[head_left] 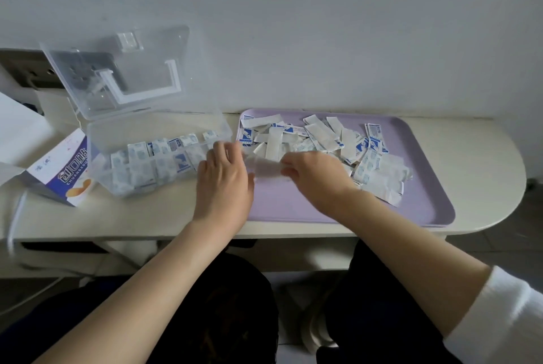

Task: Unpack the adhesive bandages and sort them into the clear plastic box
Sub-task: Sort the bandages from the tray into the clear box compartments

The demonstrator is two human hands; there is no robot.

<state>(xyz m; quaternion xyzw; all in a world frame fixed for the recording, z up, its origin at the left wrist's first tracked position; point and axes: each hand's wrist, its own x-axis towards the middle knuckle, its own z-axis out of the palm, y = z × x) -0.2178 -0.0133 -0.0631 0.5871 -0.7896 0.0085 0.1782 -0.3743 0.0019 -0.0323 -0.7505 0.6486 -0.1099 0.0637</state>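
A clear plastic box (105,131) stands open at the left of the table, its lid (123,69) tilted back, with several wrapped bandages (152,157) lined up inside. On the lilac tray (293,202) lies a loose heap of white-and-blue wrapped bandages (317,137). My left hand (224,178) and my right hand (311,175) hover over the tray's left part. Between them they hold a blurred white bandage strip (264,165), each hand pinching one end.
A white-and-blue bandage carton (63,175) lies open to the left of the box, with white paper (20,131) behind it. The table's front edge (147,231) is near my lap, and a white wall rises behind.
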